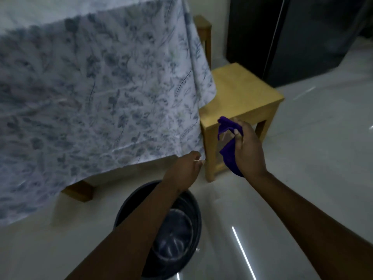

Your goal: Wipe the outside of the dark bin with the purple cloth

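Observation:
The dark round bin stands upright on the pale floor just below me, its opening facing up and its inside shiny. My left forearm crosses over its left half. My right hand is raised in front of the wooden stool and is shut on the purple cloth, which hangs crumpled from my fingers, well above and beyond the bin. My left hand hovers above the bin's far rim, close to the tablecloth's hem, fingers curled with nothing seen in them.
A table draped in a blue-and-white floral cloth fills the left, with a wooden leg showing under it. A light wooden stool stands right of it. A dark tall appliance is at the back right. Glossy floor stretches to the right.

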### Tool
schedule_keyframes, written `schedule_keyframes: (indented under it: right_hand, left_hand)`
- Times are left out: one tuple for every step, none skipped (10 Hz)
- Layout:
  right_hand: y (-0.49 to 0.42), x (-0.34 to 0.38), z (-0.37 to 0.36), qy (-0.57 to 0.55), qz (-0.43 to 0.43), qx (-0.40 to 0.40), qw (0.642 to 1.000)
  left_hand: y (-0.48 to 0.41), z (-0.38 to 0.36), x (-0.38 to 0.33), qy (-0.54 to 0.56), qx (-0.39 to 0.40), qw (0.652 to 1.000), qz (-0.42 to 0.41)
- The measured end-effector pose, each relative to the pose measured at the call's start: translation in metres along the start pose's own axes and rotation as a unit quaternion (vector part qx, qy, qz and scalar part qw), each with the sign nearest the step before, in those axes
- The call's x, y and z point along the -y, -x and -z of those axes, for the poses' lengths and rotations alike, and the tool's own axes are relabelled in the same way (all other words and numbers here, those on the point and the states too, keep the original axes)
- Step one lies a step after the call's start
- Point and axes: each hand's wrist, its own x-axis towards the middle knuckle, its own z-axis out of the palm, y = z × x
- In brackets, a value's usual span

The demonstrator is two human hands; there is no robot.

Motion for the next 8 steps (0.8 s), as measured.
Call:
schedule_keyframes:
  right_hand:
    - [-0.041,0.002,0.008,0.000,0.021,-0.051,0.998]
    - [-0.079,0.000,0.008,0.030,0.050,-0.087,0.995]
    - [-0.108,-0.015,-0.002,0.152,0.081,-0.054,0.984]
    - [-0.116,-0.033,-0.021,0.314,0.046,0.084,0.945]
    - [-0.125,-0.035,-0.027,0.336,0.035,0.114,0.934]
    - [-0.133,-0.031,-0.022,0.335,0.026,0.183,0.924]
    - [-0.137,-0.024,-0.010,0.274,0.025,0.190,0.942]
    - [-0.127,-0.005,0.005,0.257,0.092,0.093,0.957]
  left_hand:
    - [-0.030,0.003,-0.015,0.016,-0.015,1.000,-0.005]
    - [-0.058,0.005,-0.032,0.015,-0.026,0.999,-0.014]
    - [-0.080,0.004,-0.043,0.022,-0.033,0.999,-0.028]
    - [-0.094,0.002,-0.044,0.006,-0.043,0.999,-0.027]
    - [-0.101,0.000,-0.041,0.001,-0.066,0.997,-0.038]
    - [-0.101,0.002,-0.040,-0.005,-0.078,0.996,-0.048]
    - [-0.101,0.011,-0.041,0.004,-0.075,0.996,-0.044]
    - [-0.098,0.032,-0.049,0.012,-0.063,0.998,-0.025]
